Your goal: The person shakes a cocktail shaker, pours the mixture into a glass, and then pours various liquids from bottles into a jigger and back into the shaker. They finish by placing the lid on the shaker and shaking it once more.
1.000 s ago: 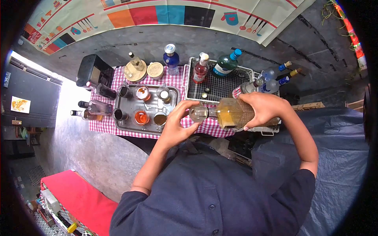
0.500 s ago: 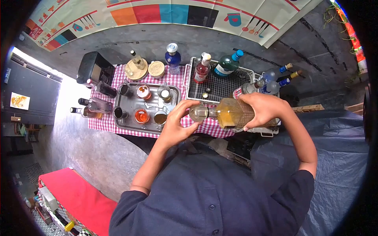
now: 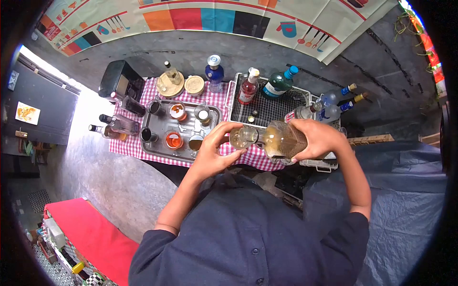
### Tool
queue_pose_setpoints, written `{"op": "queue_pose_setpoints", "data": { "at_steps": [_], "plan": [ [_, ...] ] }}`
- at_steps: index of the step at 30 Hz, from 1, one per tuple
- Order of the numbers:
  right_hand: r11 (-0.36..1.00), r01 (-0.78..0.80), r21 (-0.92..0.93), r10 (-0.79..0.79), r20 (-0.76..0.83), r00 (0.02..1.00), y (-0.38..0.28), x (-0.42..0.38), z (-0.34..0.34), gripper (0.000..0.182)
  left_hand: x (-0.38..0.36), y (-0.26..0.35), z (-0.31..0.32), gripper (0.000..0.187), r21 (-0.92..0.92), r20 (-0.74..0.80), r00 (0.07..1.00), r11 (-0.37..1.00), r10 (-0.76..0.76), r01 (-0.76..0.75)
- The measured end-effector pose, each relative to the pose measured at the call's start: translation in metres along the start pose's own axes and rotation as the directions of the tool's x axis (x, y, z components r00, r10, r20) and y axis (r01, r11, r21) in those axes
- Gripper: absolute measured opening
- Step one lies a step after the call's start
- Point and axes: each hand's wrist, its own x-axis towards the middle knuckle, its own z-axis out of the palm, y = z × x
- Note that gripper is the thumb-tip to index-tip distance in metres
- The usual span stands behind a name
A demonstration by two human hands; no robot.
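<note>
My left hand (image 3: 215,150) is wrapped round a small clear glass (image 3: 242,137), thumb and fingers on its sides. My right hand (image 3: 317,139) grips a textured glass bottle (image 3: 285,139) of yellowish liquid, tilted on its side with its neck at the mouth of the glass. Left of my hands a grey tray (image 3: 164,153) holds several cups, among them a glass of red-orange drink (image 3: 174,140) and a cup of brown liquid (image 3: 195,142). The exact level inside the held glass is hard to make out.
Behind stands a white wire rack (image 3: 232,102) with a pink-red bottle (image 3: 248,86) and a teal bottle (image 3: 280,83). Clear bottles with blue necks stand at the right. A blue bottle (image 3: 214,74), a black box (image 3: 121,81) and dark bottles are further left on the checked cloth (image 3: 125,147).
The bottle in my right hand is tipped a little differently, its liquid lying less far back, and the glass now shows some liquid or bubbles. The whole view has shifted slightly.
</note>
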Motion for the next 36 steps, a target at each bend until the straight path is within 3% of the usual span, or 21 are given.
{"op": "queue_pose_setpoints", "data": {
  "at_steps": [7,11,12,15,16,19,20,24,27,32,36],
  "plan": [
    [0.991,-0.005,0.134,0.041,-0.264,0.964,0.029,-0.001,0.023,0.078,0.001,-0.003,0.004,0.059,-0.081,-0.006,1.0,0.997,-0.011,0.01],
    [0.871,0.055,0.488,0.194,-0.444,0.875,0.047,0.018,0.047,0.088,-0.003,-0.013,0.012,0.058,-0.095,-0.087,0.996,0.995,-0.02,0.012],
    [0.861,0.046,0.507,0.236,-0.476,0.847,0.055,0.026,0.057,0.085,-0.005,-0.016,0.014,0.059,-0.127,-0.103,0.993,0.991,-0.054,0.04],
    [0.792,0.256,0.555,0.2,-0.631,0.75,0.088,0.06,0.085,0.083,-0.01,-0.026,0.018,0.06,-0.177,-0.134,0.986,0.981,-0.103,0.078],
    [0.761,0.237,0.604,0.257,-0.616,0.745,0.087,0.066,0.085,0.077,-0.012,-0.03,0.018,0.06,-0.185,-0.143,0.983,0.979,-0.112,0.085],
    [0.795,0.288,0.533,0.267,-0.735,0.624,0.124,0.1,0.11,0.073,-0.018,-0.041,0.016,0.058,-0.054,-0.187,0.976,0.993,-0.112,0.104],
    [0.749,0.291,0.595,0.343,-0.724,0.599,0.13,0.108,0.117,0.07,-0.02,-0.048,0.017,0.057,-0.057,-0.21,0.968,0.99,-0.135,0.126],
    [0.816,0.28,0.506,0.334,-0.807,0.486,0.164,0.134,0.142,0.068,-0.028,-0.07,0.021,0.055,0.004,-0.254,0.952,0.985,-0.168,0.175],
    [0.805,0.206,0.556,0.427,-0.785,0.449,0.192,0.148,0.167,0.066,-0.032,-0.087,0.026,0.055,0.005,-0.273,0.942,0.979,-0.197,0.206],
    [0.762,0.19,0.619,0.508,-0.754,0.417,0.205,0.153,0.189,0.065,-0.033,-0.102,0.038,0.055,-0.079,-0.269,0.932,0.971,-0.241,0.228],
    [0.758,0.199,0.621,0.506,-0.753,0.421,0.207,0.153,0.2,0.066,-0.032,-0.107,0.044,0.055,-0.009,-0.244,0.938,0.968,-0.247,0.252]
  ]
}}
